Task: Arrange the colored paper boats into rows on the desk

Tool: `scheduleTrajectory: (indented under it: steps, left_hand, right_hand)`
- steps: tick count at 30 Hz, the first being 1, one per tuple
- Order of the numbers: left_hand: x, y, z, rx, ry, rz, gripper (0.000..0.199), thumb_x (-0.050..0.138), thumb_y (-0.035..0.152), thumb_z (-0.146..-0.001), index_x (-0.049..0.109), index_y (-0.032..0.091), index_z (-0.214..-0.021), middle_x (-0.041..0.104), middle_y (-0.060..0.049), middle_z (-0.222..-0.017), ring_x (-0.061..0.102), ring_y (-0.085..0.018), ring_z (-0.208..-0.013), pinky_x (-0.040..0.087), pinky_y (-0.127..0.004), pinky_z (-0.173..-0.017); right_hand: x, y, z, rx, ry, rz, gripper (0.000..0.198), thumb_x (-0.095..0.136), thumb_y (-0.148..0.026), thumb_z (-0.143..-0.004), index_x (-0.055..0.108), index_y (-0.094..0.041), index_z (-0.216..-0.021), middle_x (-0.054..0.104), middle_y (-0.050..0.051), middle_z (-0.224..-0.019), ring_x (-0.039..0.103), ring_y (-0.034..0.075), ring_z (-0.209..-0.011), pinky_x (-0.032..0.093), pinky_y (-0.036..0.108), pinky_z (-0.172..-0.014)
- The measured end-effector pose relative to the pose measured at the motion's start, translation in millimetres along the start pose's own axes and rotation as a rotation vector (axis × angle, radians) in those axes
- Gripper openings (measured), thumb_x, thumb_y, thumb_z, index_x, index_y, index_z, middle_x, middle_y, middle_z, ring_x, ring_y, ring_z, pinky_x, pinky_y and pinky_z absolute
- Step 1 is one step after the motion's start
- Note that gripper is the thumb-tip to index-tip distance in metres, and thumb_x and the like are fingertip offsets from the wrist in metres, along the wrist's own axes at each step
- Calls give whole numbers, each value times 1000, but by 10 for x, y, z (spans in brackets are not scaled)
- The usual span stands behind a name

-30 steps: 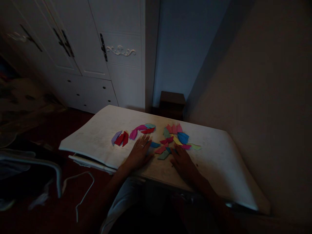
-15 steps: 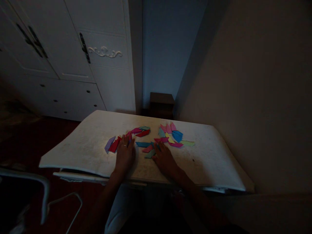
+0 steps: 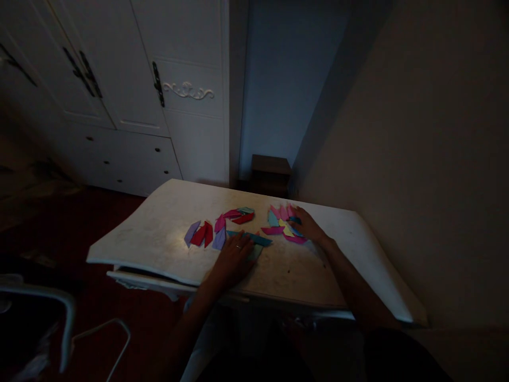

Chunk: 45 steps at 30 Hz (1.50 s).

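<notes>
Folded paper pieces, mostly slanted strips with pointed ends, lie in groups on a pale tabletop (image 3: pixel 151 223). My left hand (image 3: pixel 234 259) rests flat over a teal piece (image 3: pixel 260 240) and a grey-green piece (image 3: pixel 256 251), fingers stretched out. My right hand (image 3: pixel 312 225) reaches over the right group with its fingers apart, touching or hovering by a blue piece (image 3: pixel 295 219) that it partly covers. Around it are pink pieces (image 3: pixel 283 212), a yellow piece (image 3: pixel 287 229) and magenta pieces (image 3: pixel 272 231). Left of my left hand are lilac (image 3: pixel 192 234) and red pieces (image 3: pixel 200 233).
Behind the table stand a white wardrobe (image 3: pixel 199 138) with dark handles and a small brown cabinet (image 3: pixel 271 164). A bare wall (image 3: pixel 429 159) borders the right side. A pale curved metal frame (image 3: pixel 67 318) is at lower left, above a red floor.
My left hand has moved right onto the teal and grey-green pieces. My right hand has left them and gone up and right to the blue piece. The view has shifted slightly.
</notes>
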<state>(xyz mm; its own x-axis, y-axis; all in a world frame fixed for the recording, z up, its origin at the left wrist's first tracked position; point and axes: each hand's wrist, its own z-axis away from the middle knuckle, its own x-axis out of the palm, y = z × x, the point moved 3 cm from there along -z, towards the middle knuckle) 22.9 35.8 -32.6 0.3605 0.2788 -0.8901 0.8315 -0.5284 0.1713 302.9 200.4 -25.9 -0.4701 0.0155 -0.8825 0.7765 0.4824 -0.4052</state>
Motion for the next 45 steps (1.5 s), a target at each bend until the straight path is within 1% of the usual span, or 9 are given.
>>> scheduleTrajectory:
  steps: [3,8,14,21,25,31,36,40,45]
  left_hand:
    - [61,19,-22,-67,-24,-55,43,54,35,-91,54,17,-130,54,-16,-140,38,-36,-138,32,-60,-110]
    - [111,-18,-41,-127,-16,-108,49,55,39,-90,50,20,-135,48,-17,-145,33,-40,-140,24,-68,-110]
    - [147,-49,-37,-169,-22,-85,60,51,42,-91,42,11,-142,47,-22,-144,38,-38,-137,29,-59,-112]
    - [165,-63,-9,-141,15,-10,69,51,43,-91,31,6,-145,42,-25,-146,35,-37,-139,37,-54,-109]
    - [136,-68,5,-143,51,31,69,52,41,-90,28,9,-146,41,-25,-146,35,-37,-139,38,-55,-108]
    - [102,-69,13,-146,69,84,70,54,37,-89,26,11,-147,42,-24,-145,37,-37,-138,39,-56,-109]
    - [116,-93,29,-189,110,129,79,56,39,-87,16,12,-150,34,-25,-150,34,-37,-140,41,-58,-106]
    - [81,-97,29,-196,125,111,78,56,43,-88,21,10,-149,35,-24,-150,33,-35,-140,40,-54,-108]
    - [48,-84,-7,-185,132,83,65,55,38,-89,32,13,-144,40,-23,-147,35,-35,-139,41,-56,-107]
  right_hand:
    - [55,35,-141,-3,-22,1,69,53,-55,-85,50,-10,-138,49,19,-144,40,35,-136,30,55,-111]
    - [205,-236,-243,-71,-83,-17,73,61,-54,-82,50,-9,-138,50,20,-142,46,31,-132,35,48,-109]
    - [257,-587,-150,-157,-92,-84,61,61,-42,-84,52,-11,-137,55,18,-138,51,28,-126,36,44,-107]
    - [254,-704,-83,-84,-43,-220,61,63,-28,-80,50,-10,-137,58,17,-129,55,25,-115,42,42,-101]
    - [222,-799,-134,-90,15,-345,59,64,-23,-77,52,-18,-136,61,12,-124,58,24,-110,45,41,-96]
    - [232,-1012,-210,-22,38,-559,54,67,-29,-77,56,-19,-129,65,9,-117,64,21,-97,52,36,-84]
    - [262,-1189,-229,-53,21,-608,54,71,-33,-76,58,-20,-127,67,8,-113,64,21,-101,52,36,-88]
    - [241,-1170,-214,-17,6,-600,55,69,-33,-78,56,-18,-129,67,9,-113,67,20,-94,54,36,-83]
    - [71,-985,-134,65,101,-583,43,67,-38,-79,64,-18,-117,71,8,-103,68,21,-91,54,37,-83]
